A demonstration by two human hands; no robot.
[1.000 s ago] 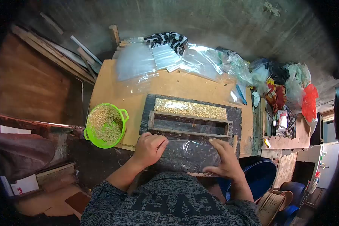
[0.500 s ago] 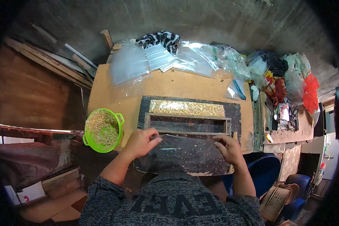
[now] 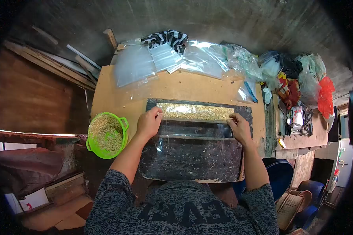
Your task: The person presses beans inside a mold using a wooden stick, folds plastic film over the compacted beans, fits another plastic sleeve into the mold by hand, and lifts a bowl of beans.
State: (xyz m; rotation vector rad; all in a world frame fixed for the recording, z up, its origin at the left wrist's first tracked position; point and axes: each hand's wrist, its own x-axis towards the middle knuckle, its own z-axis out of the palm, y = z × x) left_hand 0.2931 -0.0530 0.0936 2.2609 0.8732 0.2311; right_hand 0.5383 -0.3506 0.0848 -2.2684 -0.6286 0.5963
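Observation:
A clear plastic sheet [image 3: 194, 129] is stretched between my hands, its far edge pinched at both corners. My left hand [image 3: 148, 124] grips the left corner; my right hand [image 3: 240, 128] grips the right one. The sheet lies over a shallow rectangular wooden frame [image 3: 192, 137], seen only partly through the plastic. Just beyond is a flat, shiny, plastic-covered slab of pale bean-like pieces [image 3: 196, 112]. Frame and slab rest on a dark, speckled board [image 3: 192, 160]. To the left, a bright green colander [image 3: 125, 137] holds more loose pale pieces [image 3: 104, 133].
Stacked clear plastic sheets [image 3: 133, 66] and a black-and-white striped bag [image 3: 176, 41] lie along the back of the wooden table [image 3: 180, 88]. A blue-handled tool [image 3: 250, 92] is at the right. Crumpled bags [image 3: 243, 62] crowd the back right, and a dark blue barrel [image 3: 278, 178] stands below.
Both hands have moved forward, away from my body, drawing the plastic sheet from the near part of the board over the wooden frame. The colander and slab have stayed put.

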